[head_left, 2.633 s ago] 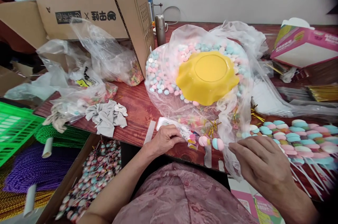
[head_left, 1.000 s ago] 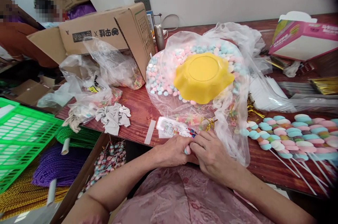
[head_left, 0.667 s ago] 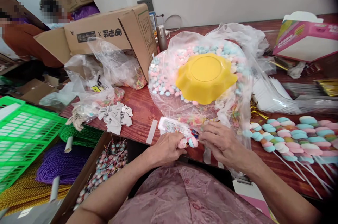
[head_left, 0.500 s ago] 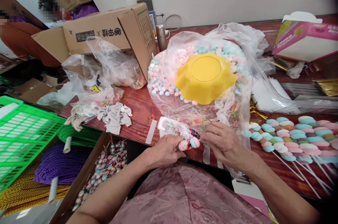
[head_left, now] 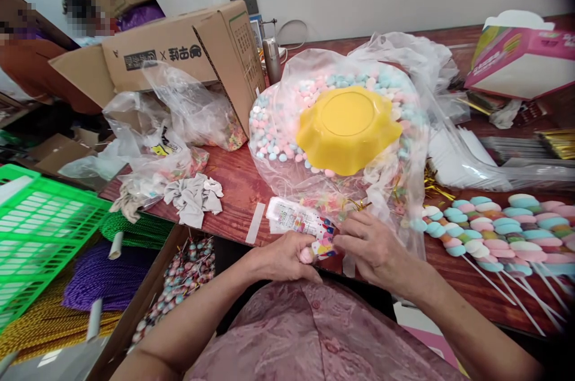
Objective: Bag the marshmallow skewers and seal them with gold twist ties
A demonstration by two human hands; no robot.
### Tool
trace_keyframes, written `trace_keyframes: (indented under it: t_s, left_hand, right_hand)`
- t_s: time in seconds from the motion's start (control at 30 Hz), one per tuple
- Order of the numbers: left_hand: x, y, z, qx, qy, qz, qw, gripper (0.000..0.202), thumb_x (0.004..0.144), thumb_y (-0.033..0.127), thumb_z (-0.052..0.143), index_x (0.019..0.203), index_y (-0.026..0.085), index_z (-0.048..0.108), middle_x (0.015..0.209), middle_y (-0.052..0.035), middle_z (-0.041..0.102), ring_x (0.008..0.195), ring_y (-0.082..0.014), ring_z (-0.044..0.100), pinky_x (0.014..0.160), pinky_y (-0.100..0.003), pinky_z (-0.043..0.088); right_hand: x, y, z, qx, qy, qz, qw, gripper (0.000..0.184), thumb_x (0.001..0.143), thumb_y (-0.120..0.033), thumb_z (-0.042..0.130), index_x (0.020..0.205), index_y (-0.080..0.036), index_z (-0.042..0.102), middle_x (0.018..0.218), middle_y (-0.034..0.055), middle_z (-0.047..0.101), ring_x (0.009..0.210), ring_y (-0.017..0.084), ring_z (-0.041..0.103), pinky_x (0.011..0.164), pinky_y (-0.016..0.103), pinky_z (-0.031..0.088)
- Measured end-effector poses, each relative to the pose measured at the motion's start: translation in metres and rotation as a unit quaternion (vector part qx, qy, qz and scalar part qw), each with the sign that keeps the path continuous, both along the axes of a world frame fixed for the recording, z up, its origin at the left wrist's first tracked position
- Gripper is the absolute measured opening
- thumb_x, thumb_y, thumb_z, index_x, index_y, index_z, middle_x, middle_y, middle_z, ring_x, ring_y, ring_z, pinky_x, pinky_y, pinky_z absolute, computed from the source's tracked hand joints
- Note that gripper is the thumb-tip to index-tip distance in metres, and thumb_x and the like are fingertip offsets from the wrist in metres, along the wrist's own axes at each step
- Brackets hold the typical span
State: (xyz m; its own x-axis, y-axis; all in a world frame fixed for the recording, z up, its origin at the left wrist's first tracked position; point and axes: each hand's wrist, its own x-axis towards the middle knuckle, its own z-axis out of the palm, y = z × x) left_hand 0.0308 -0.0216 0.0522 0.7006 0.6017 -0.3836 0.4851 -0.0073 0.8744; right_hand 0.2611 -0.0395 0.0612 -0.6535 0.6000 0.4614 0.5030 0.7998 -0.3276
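Observation:
At the near edge of the red wooden table (head_left: 233, 180), my left hand (head_left: 283, 258) is closed round a marshmallow skewer (head_left: 308, 254), whose pink end shows at my fingertips. My right hand (head_left: 372, 244) pinches a small printed wrapper (head_left: 324, 246) against that skewer. A stack of printed wrappers (head_left: 291, 219) lies just beyond my hands. Behind it sits a big clear bag of pink and blue marshmallows (head_left: 278, 129) with an upturned yellow bowl (head_left: 348, 128) on top.
Finished marshmallow skewers (head_left: 489, 231) lie in rows at the right. A cardboard box (head_left: 179, 48), crumpled plastic bags (head_left: 148, 129) and grey ribbon bows (head_left: 193, 198) fill the left. A green crate (head_left: 31, 231) and a carton of wrapped skewers (head_left: 179, 279) sit below the table. Another person is at the far left.
My right hand came in from the right to meet my left. The pink and blue marshmallow tip that showed between my hands is now mostly covered by the printed wrapper.

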Motion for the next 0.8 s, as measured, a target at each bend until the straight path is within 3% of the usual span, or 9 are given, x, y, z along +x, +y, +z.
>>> trace_keyframes:
  t_s: [0.13,0.3,0.4,0.5,0.6,0.67,0.8]
  left_hand:
    - [0.008,-0.003,-0.005,-0.05,-0.07,0.021,0.996,0.029,0.066,0.027,0.082,0.077,0.016,0.057,0.07,0.0064,0.048,0.067,-0.0098,0.041,0.062,-0.021,0.034]
    - [0.005,-0.004,0.004,-0.106,-0.133,0.074,0.983,0.042,0.072,0.046,0.08,0.092,0.015,0.06,0.071,0.0056,0.048,0.06,-0.0069,0.039,0.054,-0.018,0.032]
    - [0.002,-0.004,0.012,-0.162,-0.118,0.109,0.974,0.055,0.081,0.065,0.064,0.106,0.016,0.062,0.069,0.005,0.052,0.048,-0.004,0.036,0.043,-0.016,0.029]
    - [0.004,-0.008,0.013,-0.211,-0.05,0.176,0.96,0.062,0.08,0.072,0.058,0.107,0.016,0.064,0.059,0.0055,0.053,0.035,-0.0048,0.037,0.032,-0.016,0.027]
    - [0.01,-0.013,0.009,-0.201,-0.051,0.238,0.949,0.058,0.076,0.069,0.064,0.098,0.016,0.066,0.051,0.0063,0.051,0.03,-0.007,0.039,0.027,-0.016,0.026]
    - [0.017,-0.017,0.005,-0.17,-0.106,0.273,0.941,0.053,0.077,0.067,0.064,0.09,0.015,0.067,0.049,0.0069,0.049,0.03,-0.0049,0.036,0.028,-0.015,0.024]
    - [0.028,-0.02,-0.003,-0.078,-0.24,0.307,0.918,0.05,0.076,0.062,0.071,0.075,0.012,0.067,0.052,0.0051,0.048,0.043,-0.0035,0.042,0.039,-0.015,0.033]
  right_hand:
    - [-0.017,-0.007,-0.002,-0.008,0.017,-0.007,1.0,0.025,0.091,-0.005,0.043,0.087,-0.016,0.065,0.077,0.0058,0.058,0.077,0.019,0.047,0.071,0.035,0.041]
    - [-0.001,0.001,0.006,-0.097,0.14,-0.031,0.985,0.016,0.095,-0.012,0.052,0.105,-0.019,0.064,0.094,0.0059,0.067,0.089,0.017,0.06,0.077,0.031,0.049]
    - [0.008,0.006,0.007,-0.116,0.178,-0.074,0.974,0.015,0.096,-0.014,0.056,0.105,-0.022,0.064,0.096,0.0032,0.07,0.088,0.015,0.065,0.077,0.028,0.051]
    - [0.003,0.007,0.004,-0.124,0.196,-0.057,0.971,0.014,0.095,-0.013,0.055,0.096,-0.022,0.066,0.083,0.0007,0.069,0.074,0.013,0.065,0.067,0.025,0.052]
    - [-0.011,0.005,0.001,-0.088,0.211,-0.056,0.972,0.019,0.095,-0.01,0.053,0.097,-0.022,0.067,0.082,0.0015,0.072,0.073,0.014,0.068,0.066,0.026,0.055]
    - [-0.02,0.004,0.0,-0.041,0.207,-0.071,0.975,0.026,0.093,-0.007,0.051,0.107,-0.023,0.067,0.091,0.0037,0.075,0.082,0.016,0.071,0.073,0.029,0.058]
    - [-0.033,0.002,-0.001,0.008,0.188,-0.065,0.98,0.051,0.089,0.0,0.046,0.131,-0.025,0.059,0.11,0.0065,0.073,0.1,0.018,0.07,0.086,0.032,0.059]
